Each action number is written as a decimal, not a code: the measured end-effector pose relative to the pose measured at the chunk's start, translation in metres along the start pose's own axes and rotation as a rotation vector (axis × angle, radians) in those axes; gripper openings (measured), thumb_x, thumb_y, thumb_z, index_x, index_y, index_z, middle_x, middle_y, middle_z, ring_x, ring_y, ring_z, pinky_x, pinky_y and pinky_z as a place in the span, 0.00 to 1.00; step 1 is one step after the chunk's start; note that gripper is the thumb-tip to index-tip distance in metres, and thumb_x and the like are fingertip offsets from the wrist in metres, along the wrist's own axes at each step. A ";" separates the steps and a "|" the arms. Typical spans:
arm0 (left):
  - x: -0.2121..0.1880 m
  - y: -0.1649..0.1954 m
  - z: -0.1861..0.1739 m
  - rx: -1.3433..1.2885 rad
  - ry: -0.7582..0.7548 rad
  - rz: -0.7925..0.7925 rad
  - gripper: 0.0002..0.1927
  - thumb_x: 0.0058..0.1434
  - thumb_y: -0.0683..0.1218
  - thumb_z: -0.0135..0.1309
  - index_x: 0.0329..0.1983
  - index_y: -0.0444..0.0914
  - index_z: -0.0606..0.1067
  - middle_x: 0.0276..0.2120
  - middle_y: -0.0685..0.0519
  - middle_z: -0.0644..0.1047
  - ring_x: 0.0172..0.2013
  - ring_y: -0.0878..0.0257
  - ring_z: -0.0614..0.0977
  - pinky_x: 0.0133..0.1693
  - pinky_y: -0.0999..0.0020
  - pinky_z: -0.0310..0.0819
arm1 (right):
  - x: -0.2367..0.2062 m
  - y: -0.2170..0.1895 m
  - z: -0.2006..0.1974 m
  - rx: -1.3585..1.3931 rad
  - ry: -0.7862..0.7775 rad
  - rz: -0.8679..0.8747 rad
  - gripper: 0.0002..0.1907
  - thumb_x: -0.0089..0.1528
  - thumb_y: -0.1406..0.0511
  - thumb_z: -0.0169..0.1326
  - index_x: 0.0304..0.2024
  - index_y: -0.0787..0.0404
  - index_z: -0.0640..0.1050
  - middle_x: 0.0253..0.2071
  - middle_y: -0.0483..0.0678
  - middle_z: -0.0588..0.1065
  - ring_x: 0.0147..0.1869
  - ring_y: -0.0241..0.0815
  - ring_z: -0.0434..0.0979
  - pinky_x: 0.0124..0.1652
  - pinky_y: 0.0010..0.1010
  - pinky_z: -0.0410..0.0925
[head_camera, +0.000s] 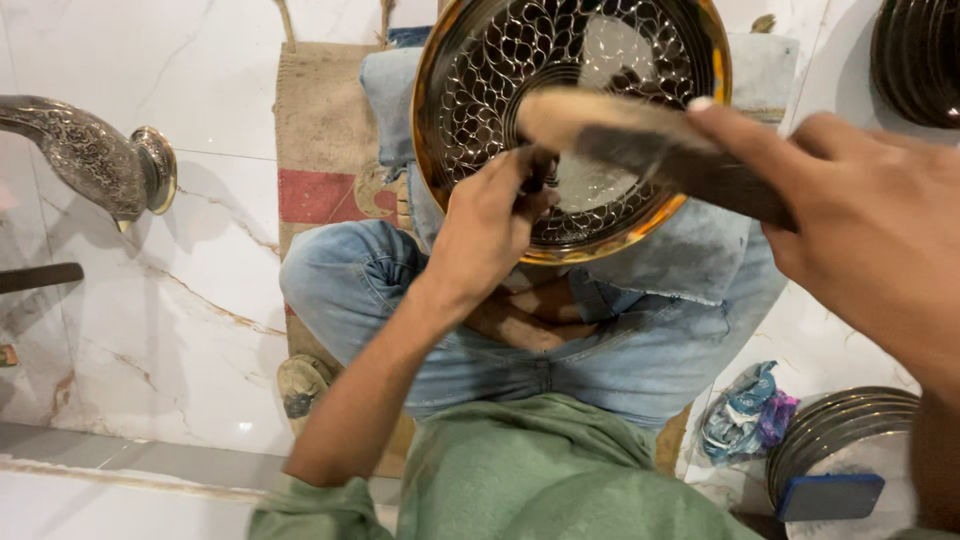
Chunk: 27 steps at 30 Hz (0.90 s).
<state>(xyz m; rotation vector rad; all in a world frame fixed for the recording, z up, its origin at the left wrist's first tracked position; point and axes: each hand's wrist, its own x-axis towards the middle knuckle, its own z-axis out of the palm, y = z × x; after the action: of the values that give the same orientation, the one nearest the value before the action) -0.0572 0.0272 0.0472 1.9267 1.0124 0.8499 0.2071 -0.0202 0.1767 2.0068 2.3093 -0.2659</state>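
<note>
A round brass plate (570, 120) with a gold rim and a dark engraved leaf pattern rests tilted on the person's lap, on a blue cloth (690, 250) spread over crossed legs in blue jeans (370, 290). The left hand (490, 225) is closed narrowly on a small dark tool (535, 180), whose tip touches the plate near its plain centre. The right hand (860, 210) grips the dark handle of a wooden mallet (640, 140), held across the plate with its pale, blurred head just above the tool.

The person sits on a strip of brown sacking (325, 130) with a red band, laid on the white marble floor (180, 300). Toward the floor's left edge stands an ornate engraved metal piece (95, 155) with a brass-coloured end. By the right knee lies a crumpled blue and purple bag (745, 410), just beside a stack of metal plates (840, 430) with a blue rectangular block (830, 495) leaning against it. Another dark stack of plates (920, 60) sits at the upper right corner.
</note>
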 end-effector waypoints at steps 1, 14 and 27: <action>0.005 -0.002 -0.002 -0.039 -0.096 0.000 0.18 0.62 0.35 0.59 0.56 0.33 0.72 0.46 0.42 0.80 0.45 0.47 0.85 0.46 0.59 0.79 | -0.011 0.006 0.008 -0.038 -0.025 0.005 0.42 0.55 0.63 0.64 0.73 0.43 0.68 0.38 0.52 0.78 0.36 0.54 0.81 0.36 0.44 0.74; 0.031 -0.005 -0.018 -0.280 -0.082 -0.059 0.15 0.67 0.37 0.60 0.56 0.37 0.73 0.42 0.50 0.82 0.42 0.62 0.85 0.45 0.67 0.83 | -0.096 -0.035 0.141 0.698 0.427 0.545 0.42 0.62 0.66 0.72 0.72 0.63 0.62 0.52 0.62 0.79 0.54 0.51 0.82 0.54 0.38 0.74; -0.017 0.017 0.016 -0.118 0.281 -0.212 0.19 0.66 0.42 0.66 0.55 0.34 0.71 0.41 0.50 0.82 0.44 0.62 0.85 0.48 0.66 0.80 | -0.021 0.000 0.118 0.531 0.515 0.307 0.46 0.66 0.69 0.73 0.76 0.56 0.57 0.57 0.56 0.78 0.59 0.46 0.81 0.59 0.36 0.74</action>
<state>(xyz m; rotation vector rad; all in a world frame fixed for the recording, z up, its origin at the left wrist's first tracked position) -0.0455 0.0010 0.0512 1.5967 1.2764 1.0501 0.2035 -0.0614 0.0638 2.9582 2.3084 -0.4162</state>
